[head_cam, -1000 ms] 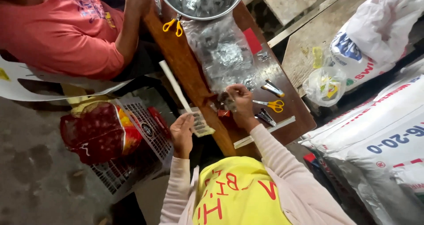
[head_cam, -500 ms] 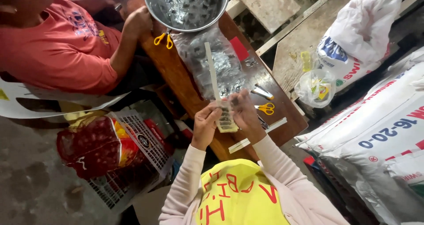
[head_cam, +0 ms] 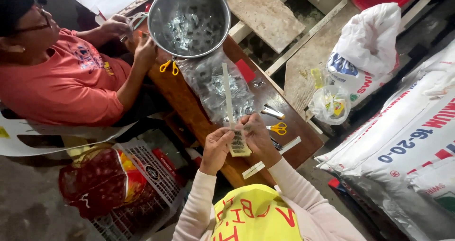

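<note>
Hands meet over a brown wooden counter [head_cam: 189,111]. Left hand [head_cam: 216,148] and right hand [head_cam: 258,136] each pinch, grip closed, a small clear packet on a long white strip [head_cam: 237,139].

The bench [head_cam: 189,106] is reddish-brown wood, and on it sit a shiny silver bowl [head_cam: 188,19], a clear plastic bag [head_cam: 213,87] of glinting pieces, a flat red card [head_cam: 245,70] and two pairs of scissors with yellow handles [head_cam: 277,128] [head_cam: 169,66]. The strip [head_cam: 238,142] between the hands is pale cream with a row of dark squares, the sleeves [head_cam: 303,193] are pale pink, and the cloth [head_cam: 256,215] below is bright yellow with red letters. A co-worker wears a coral-orange shirt [head_cam: 61,89] — beside a white crate [head_cam: 147,174] holding a red net bag [head_cam: 97,182] — while the sacks [head_cam: 407,141] on the far side are white with blue and red print.
</note>
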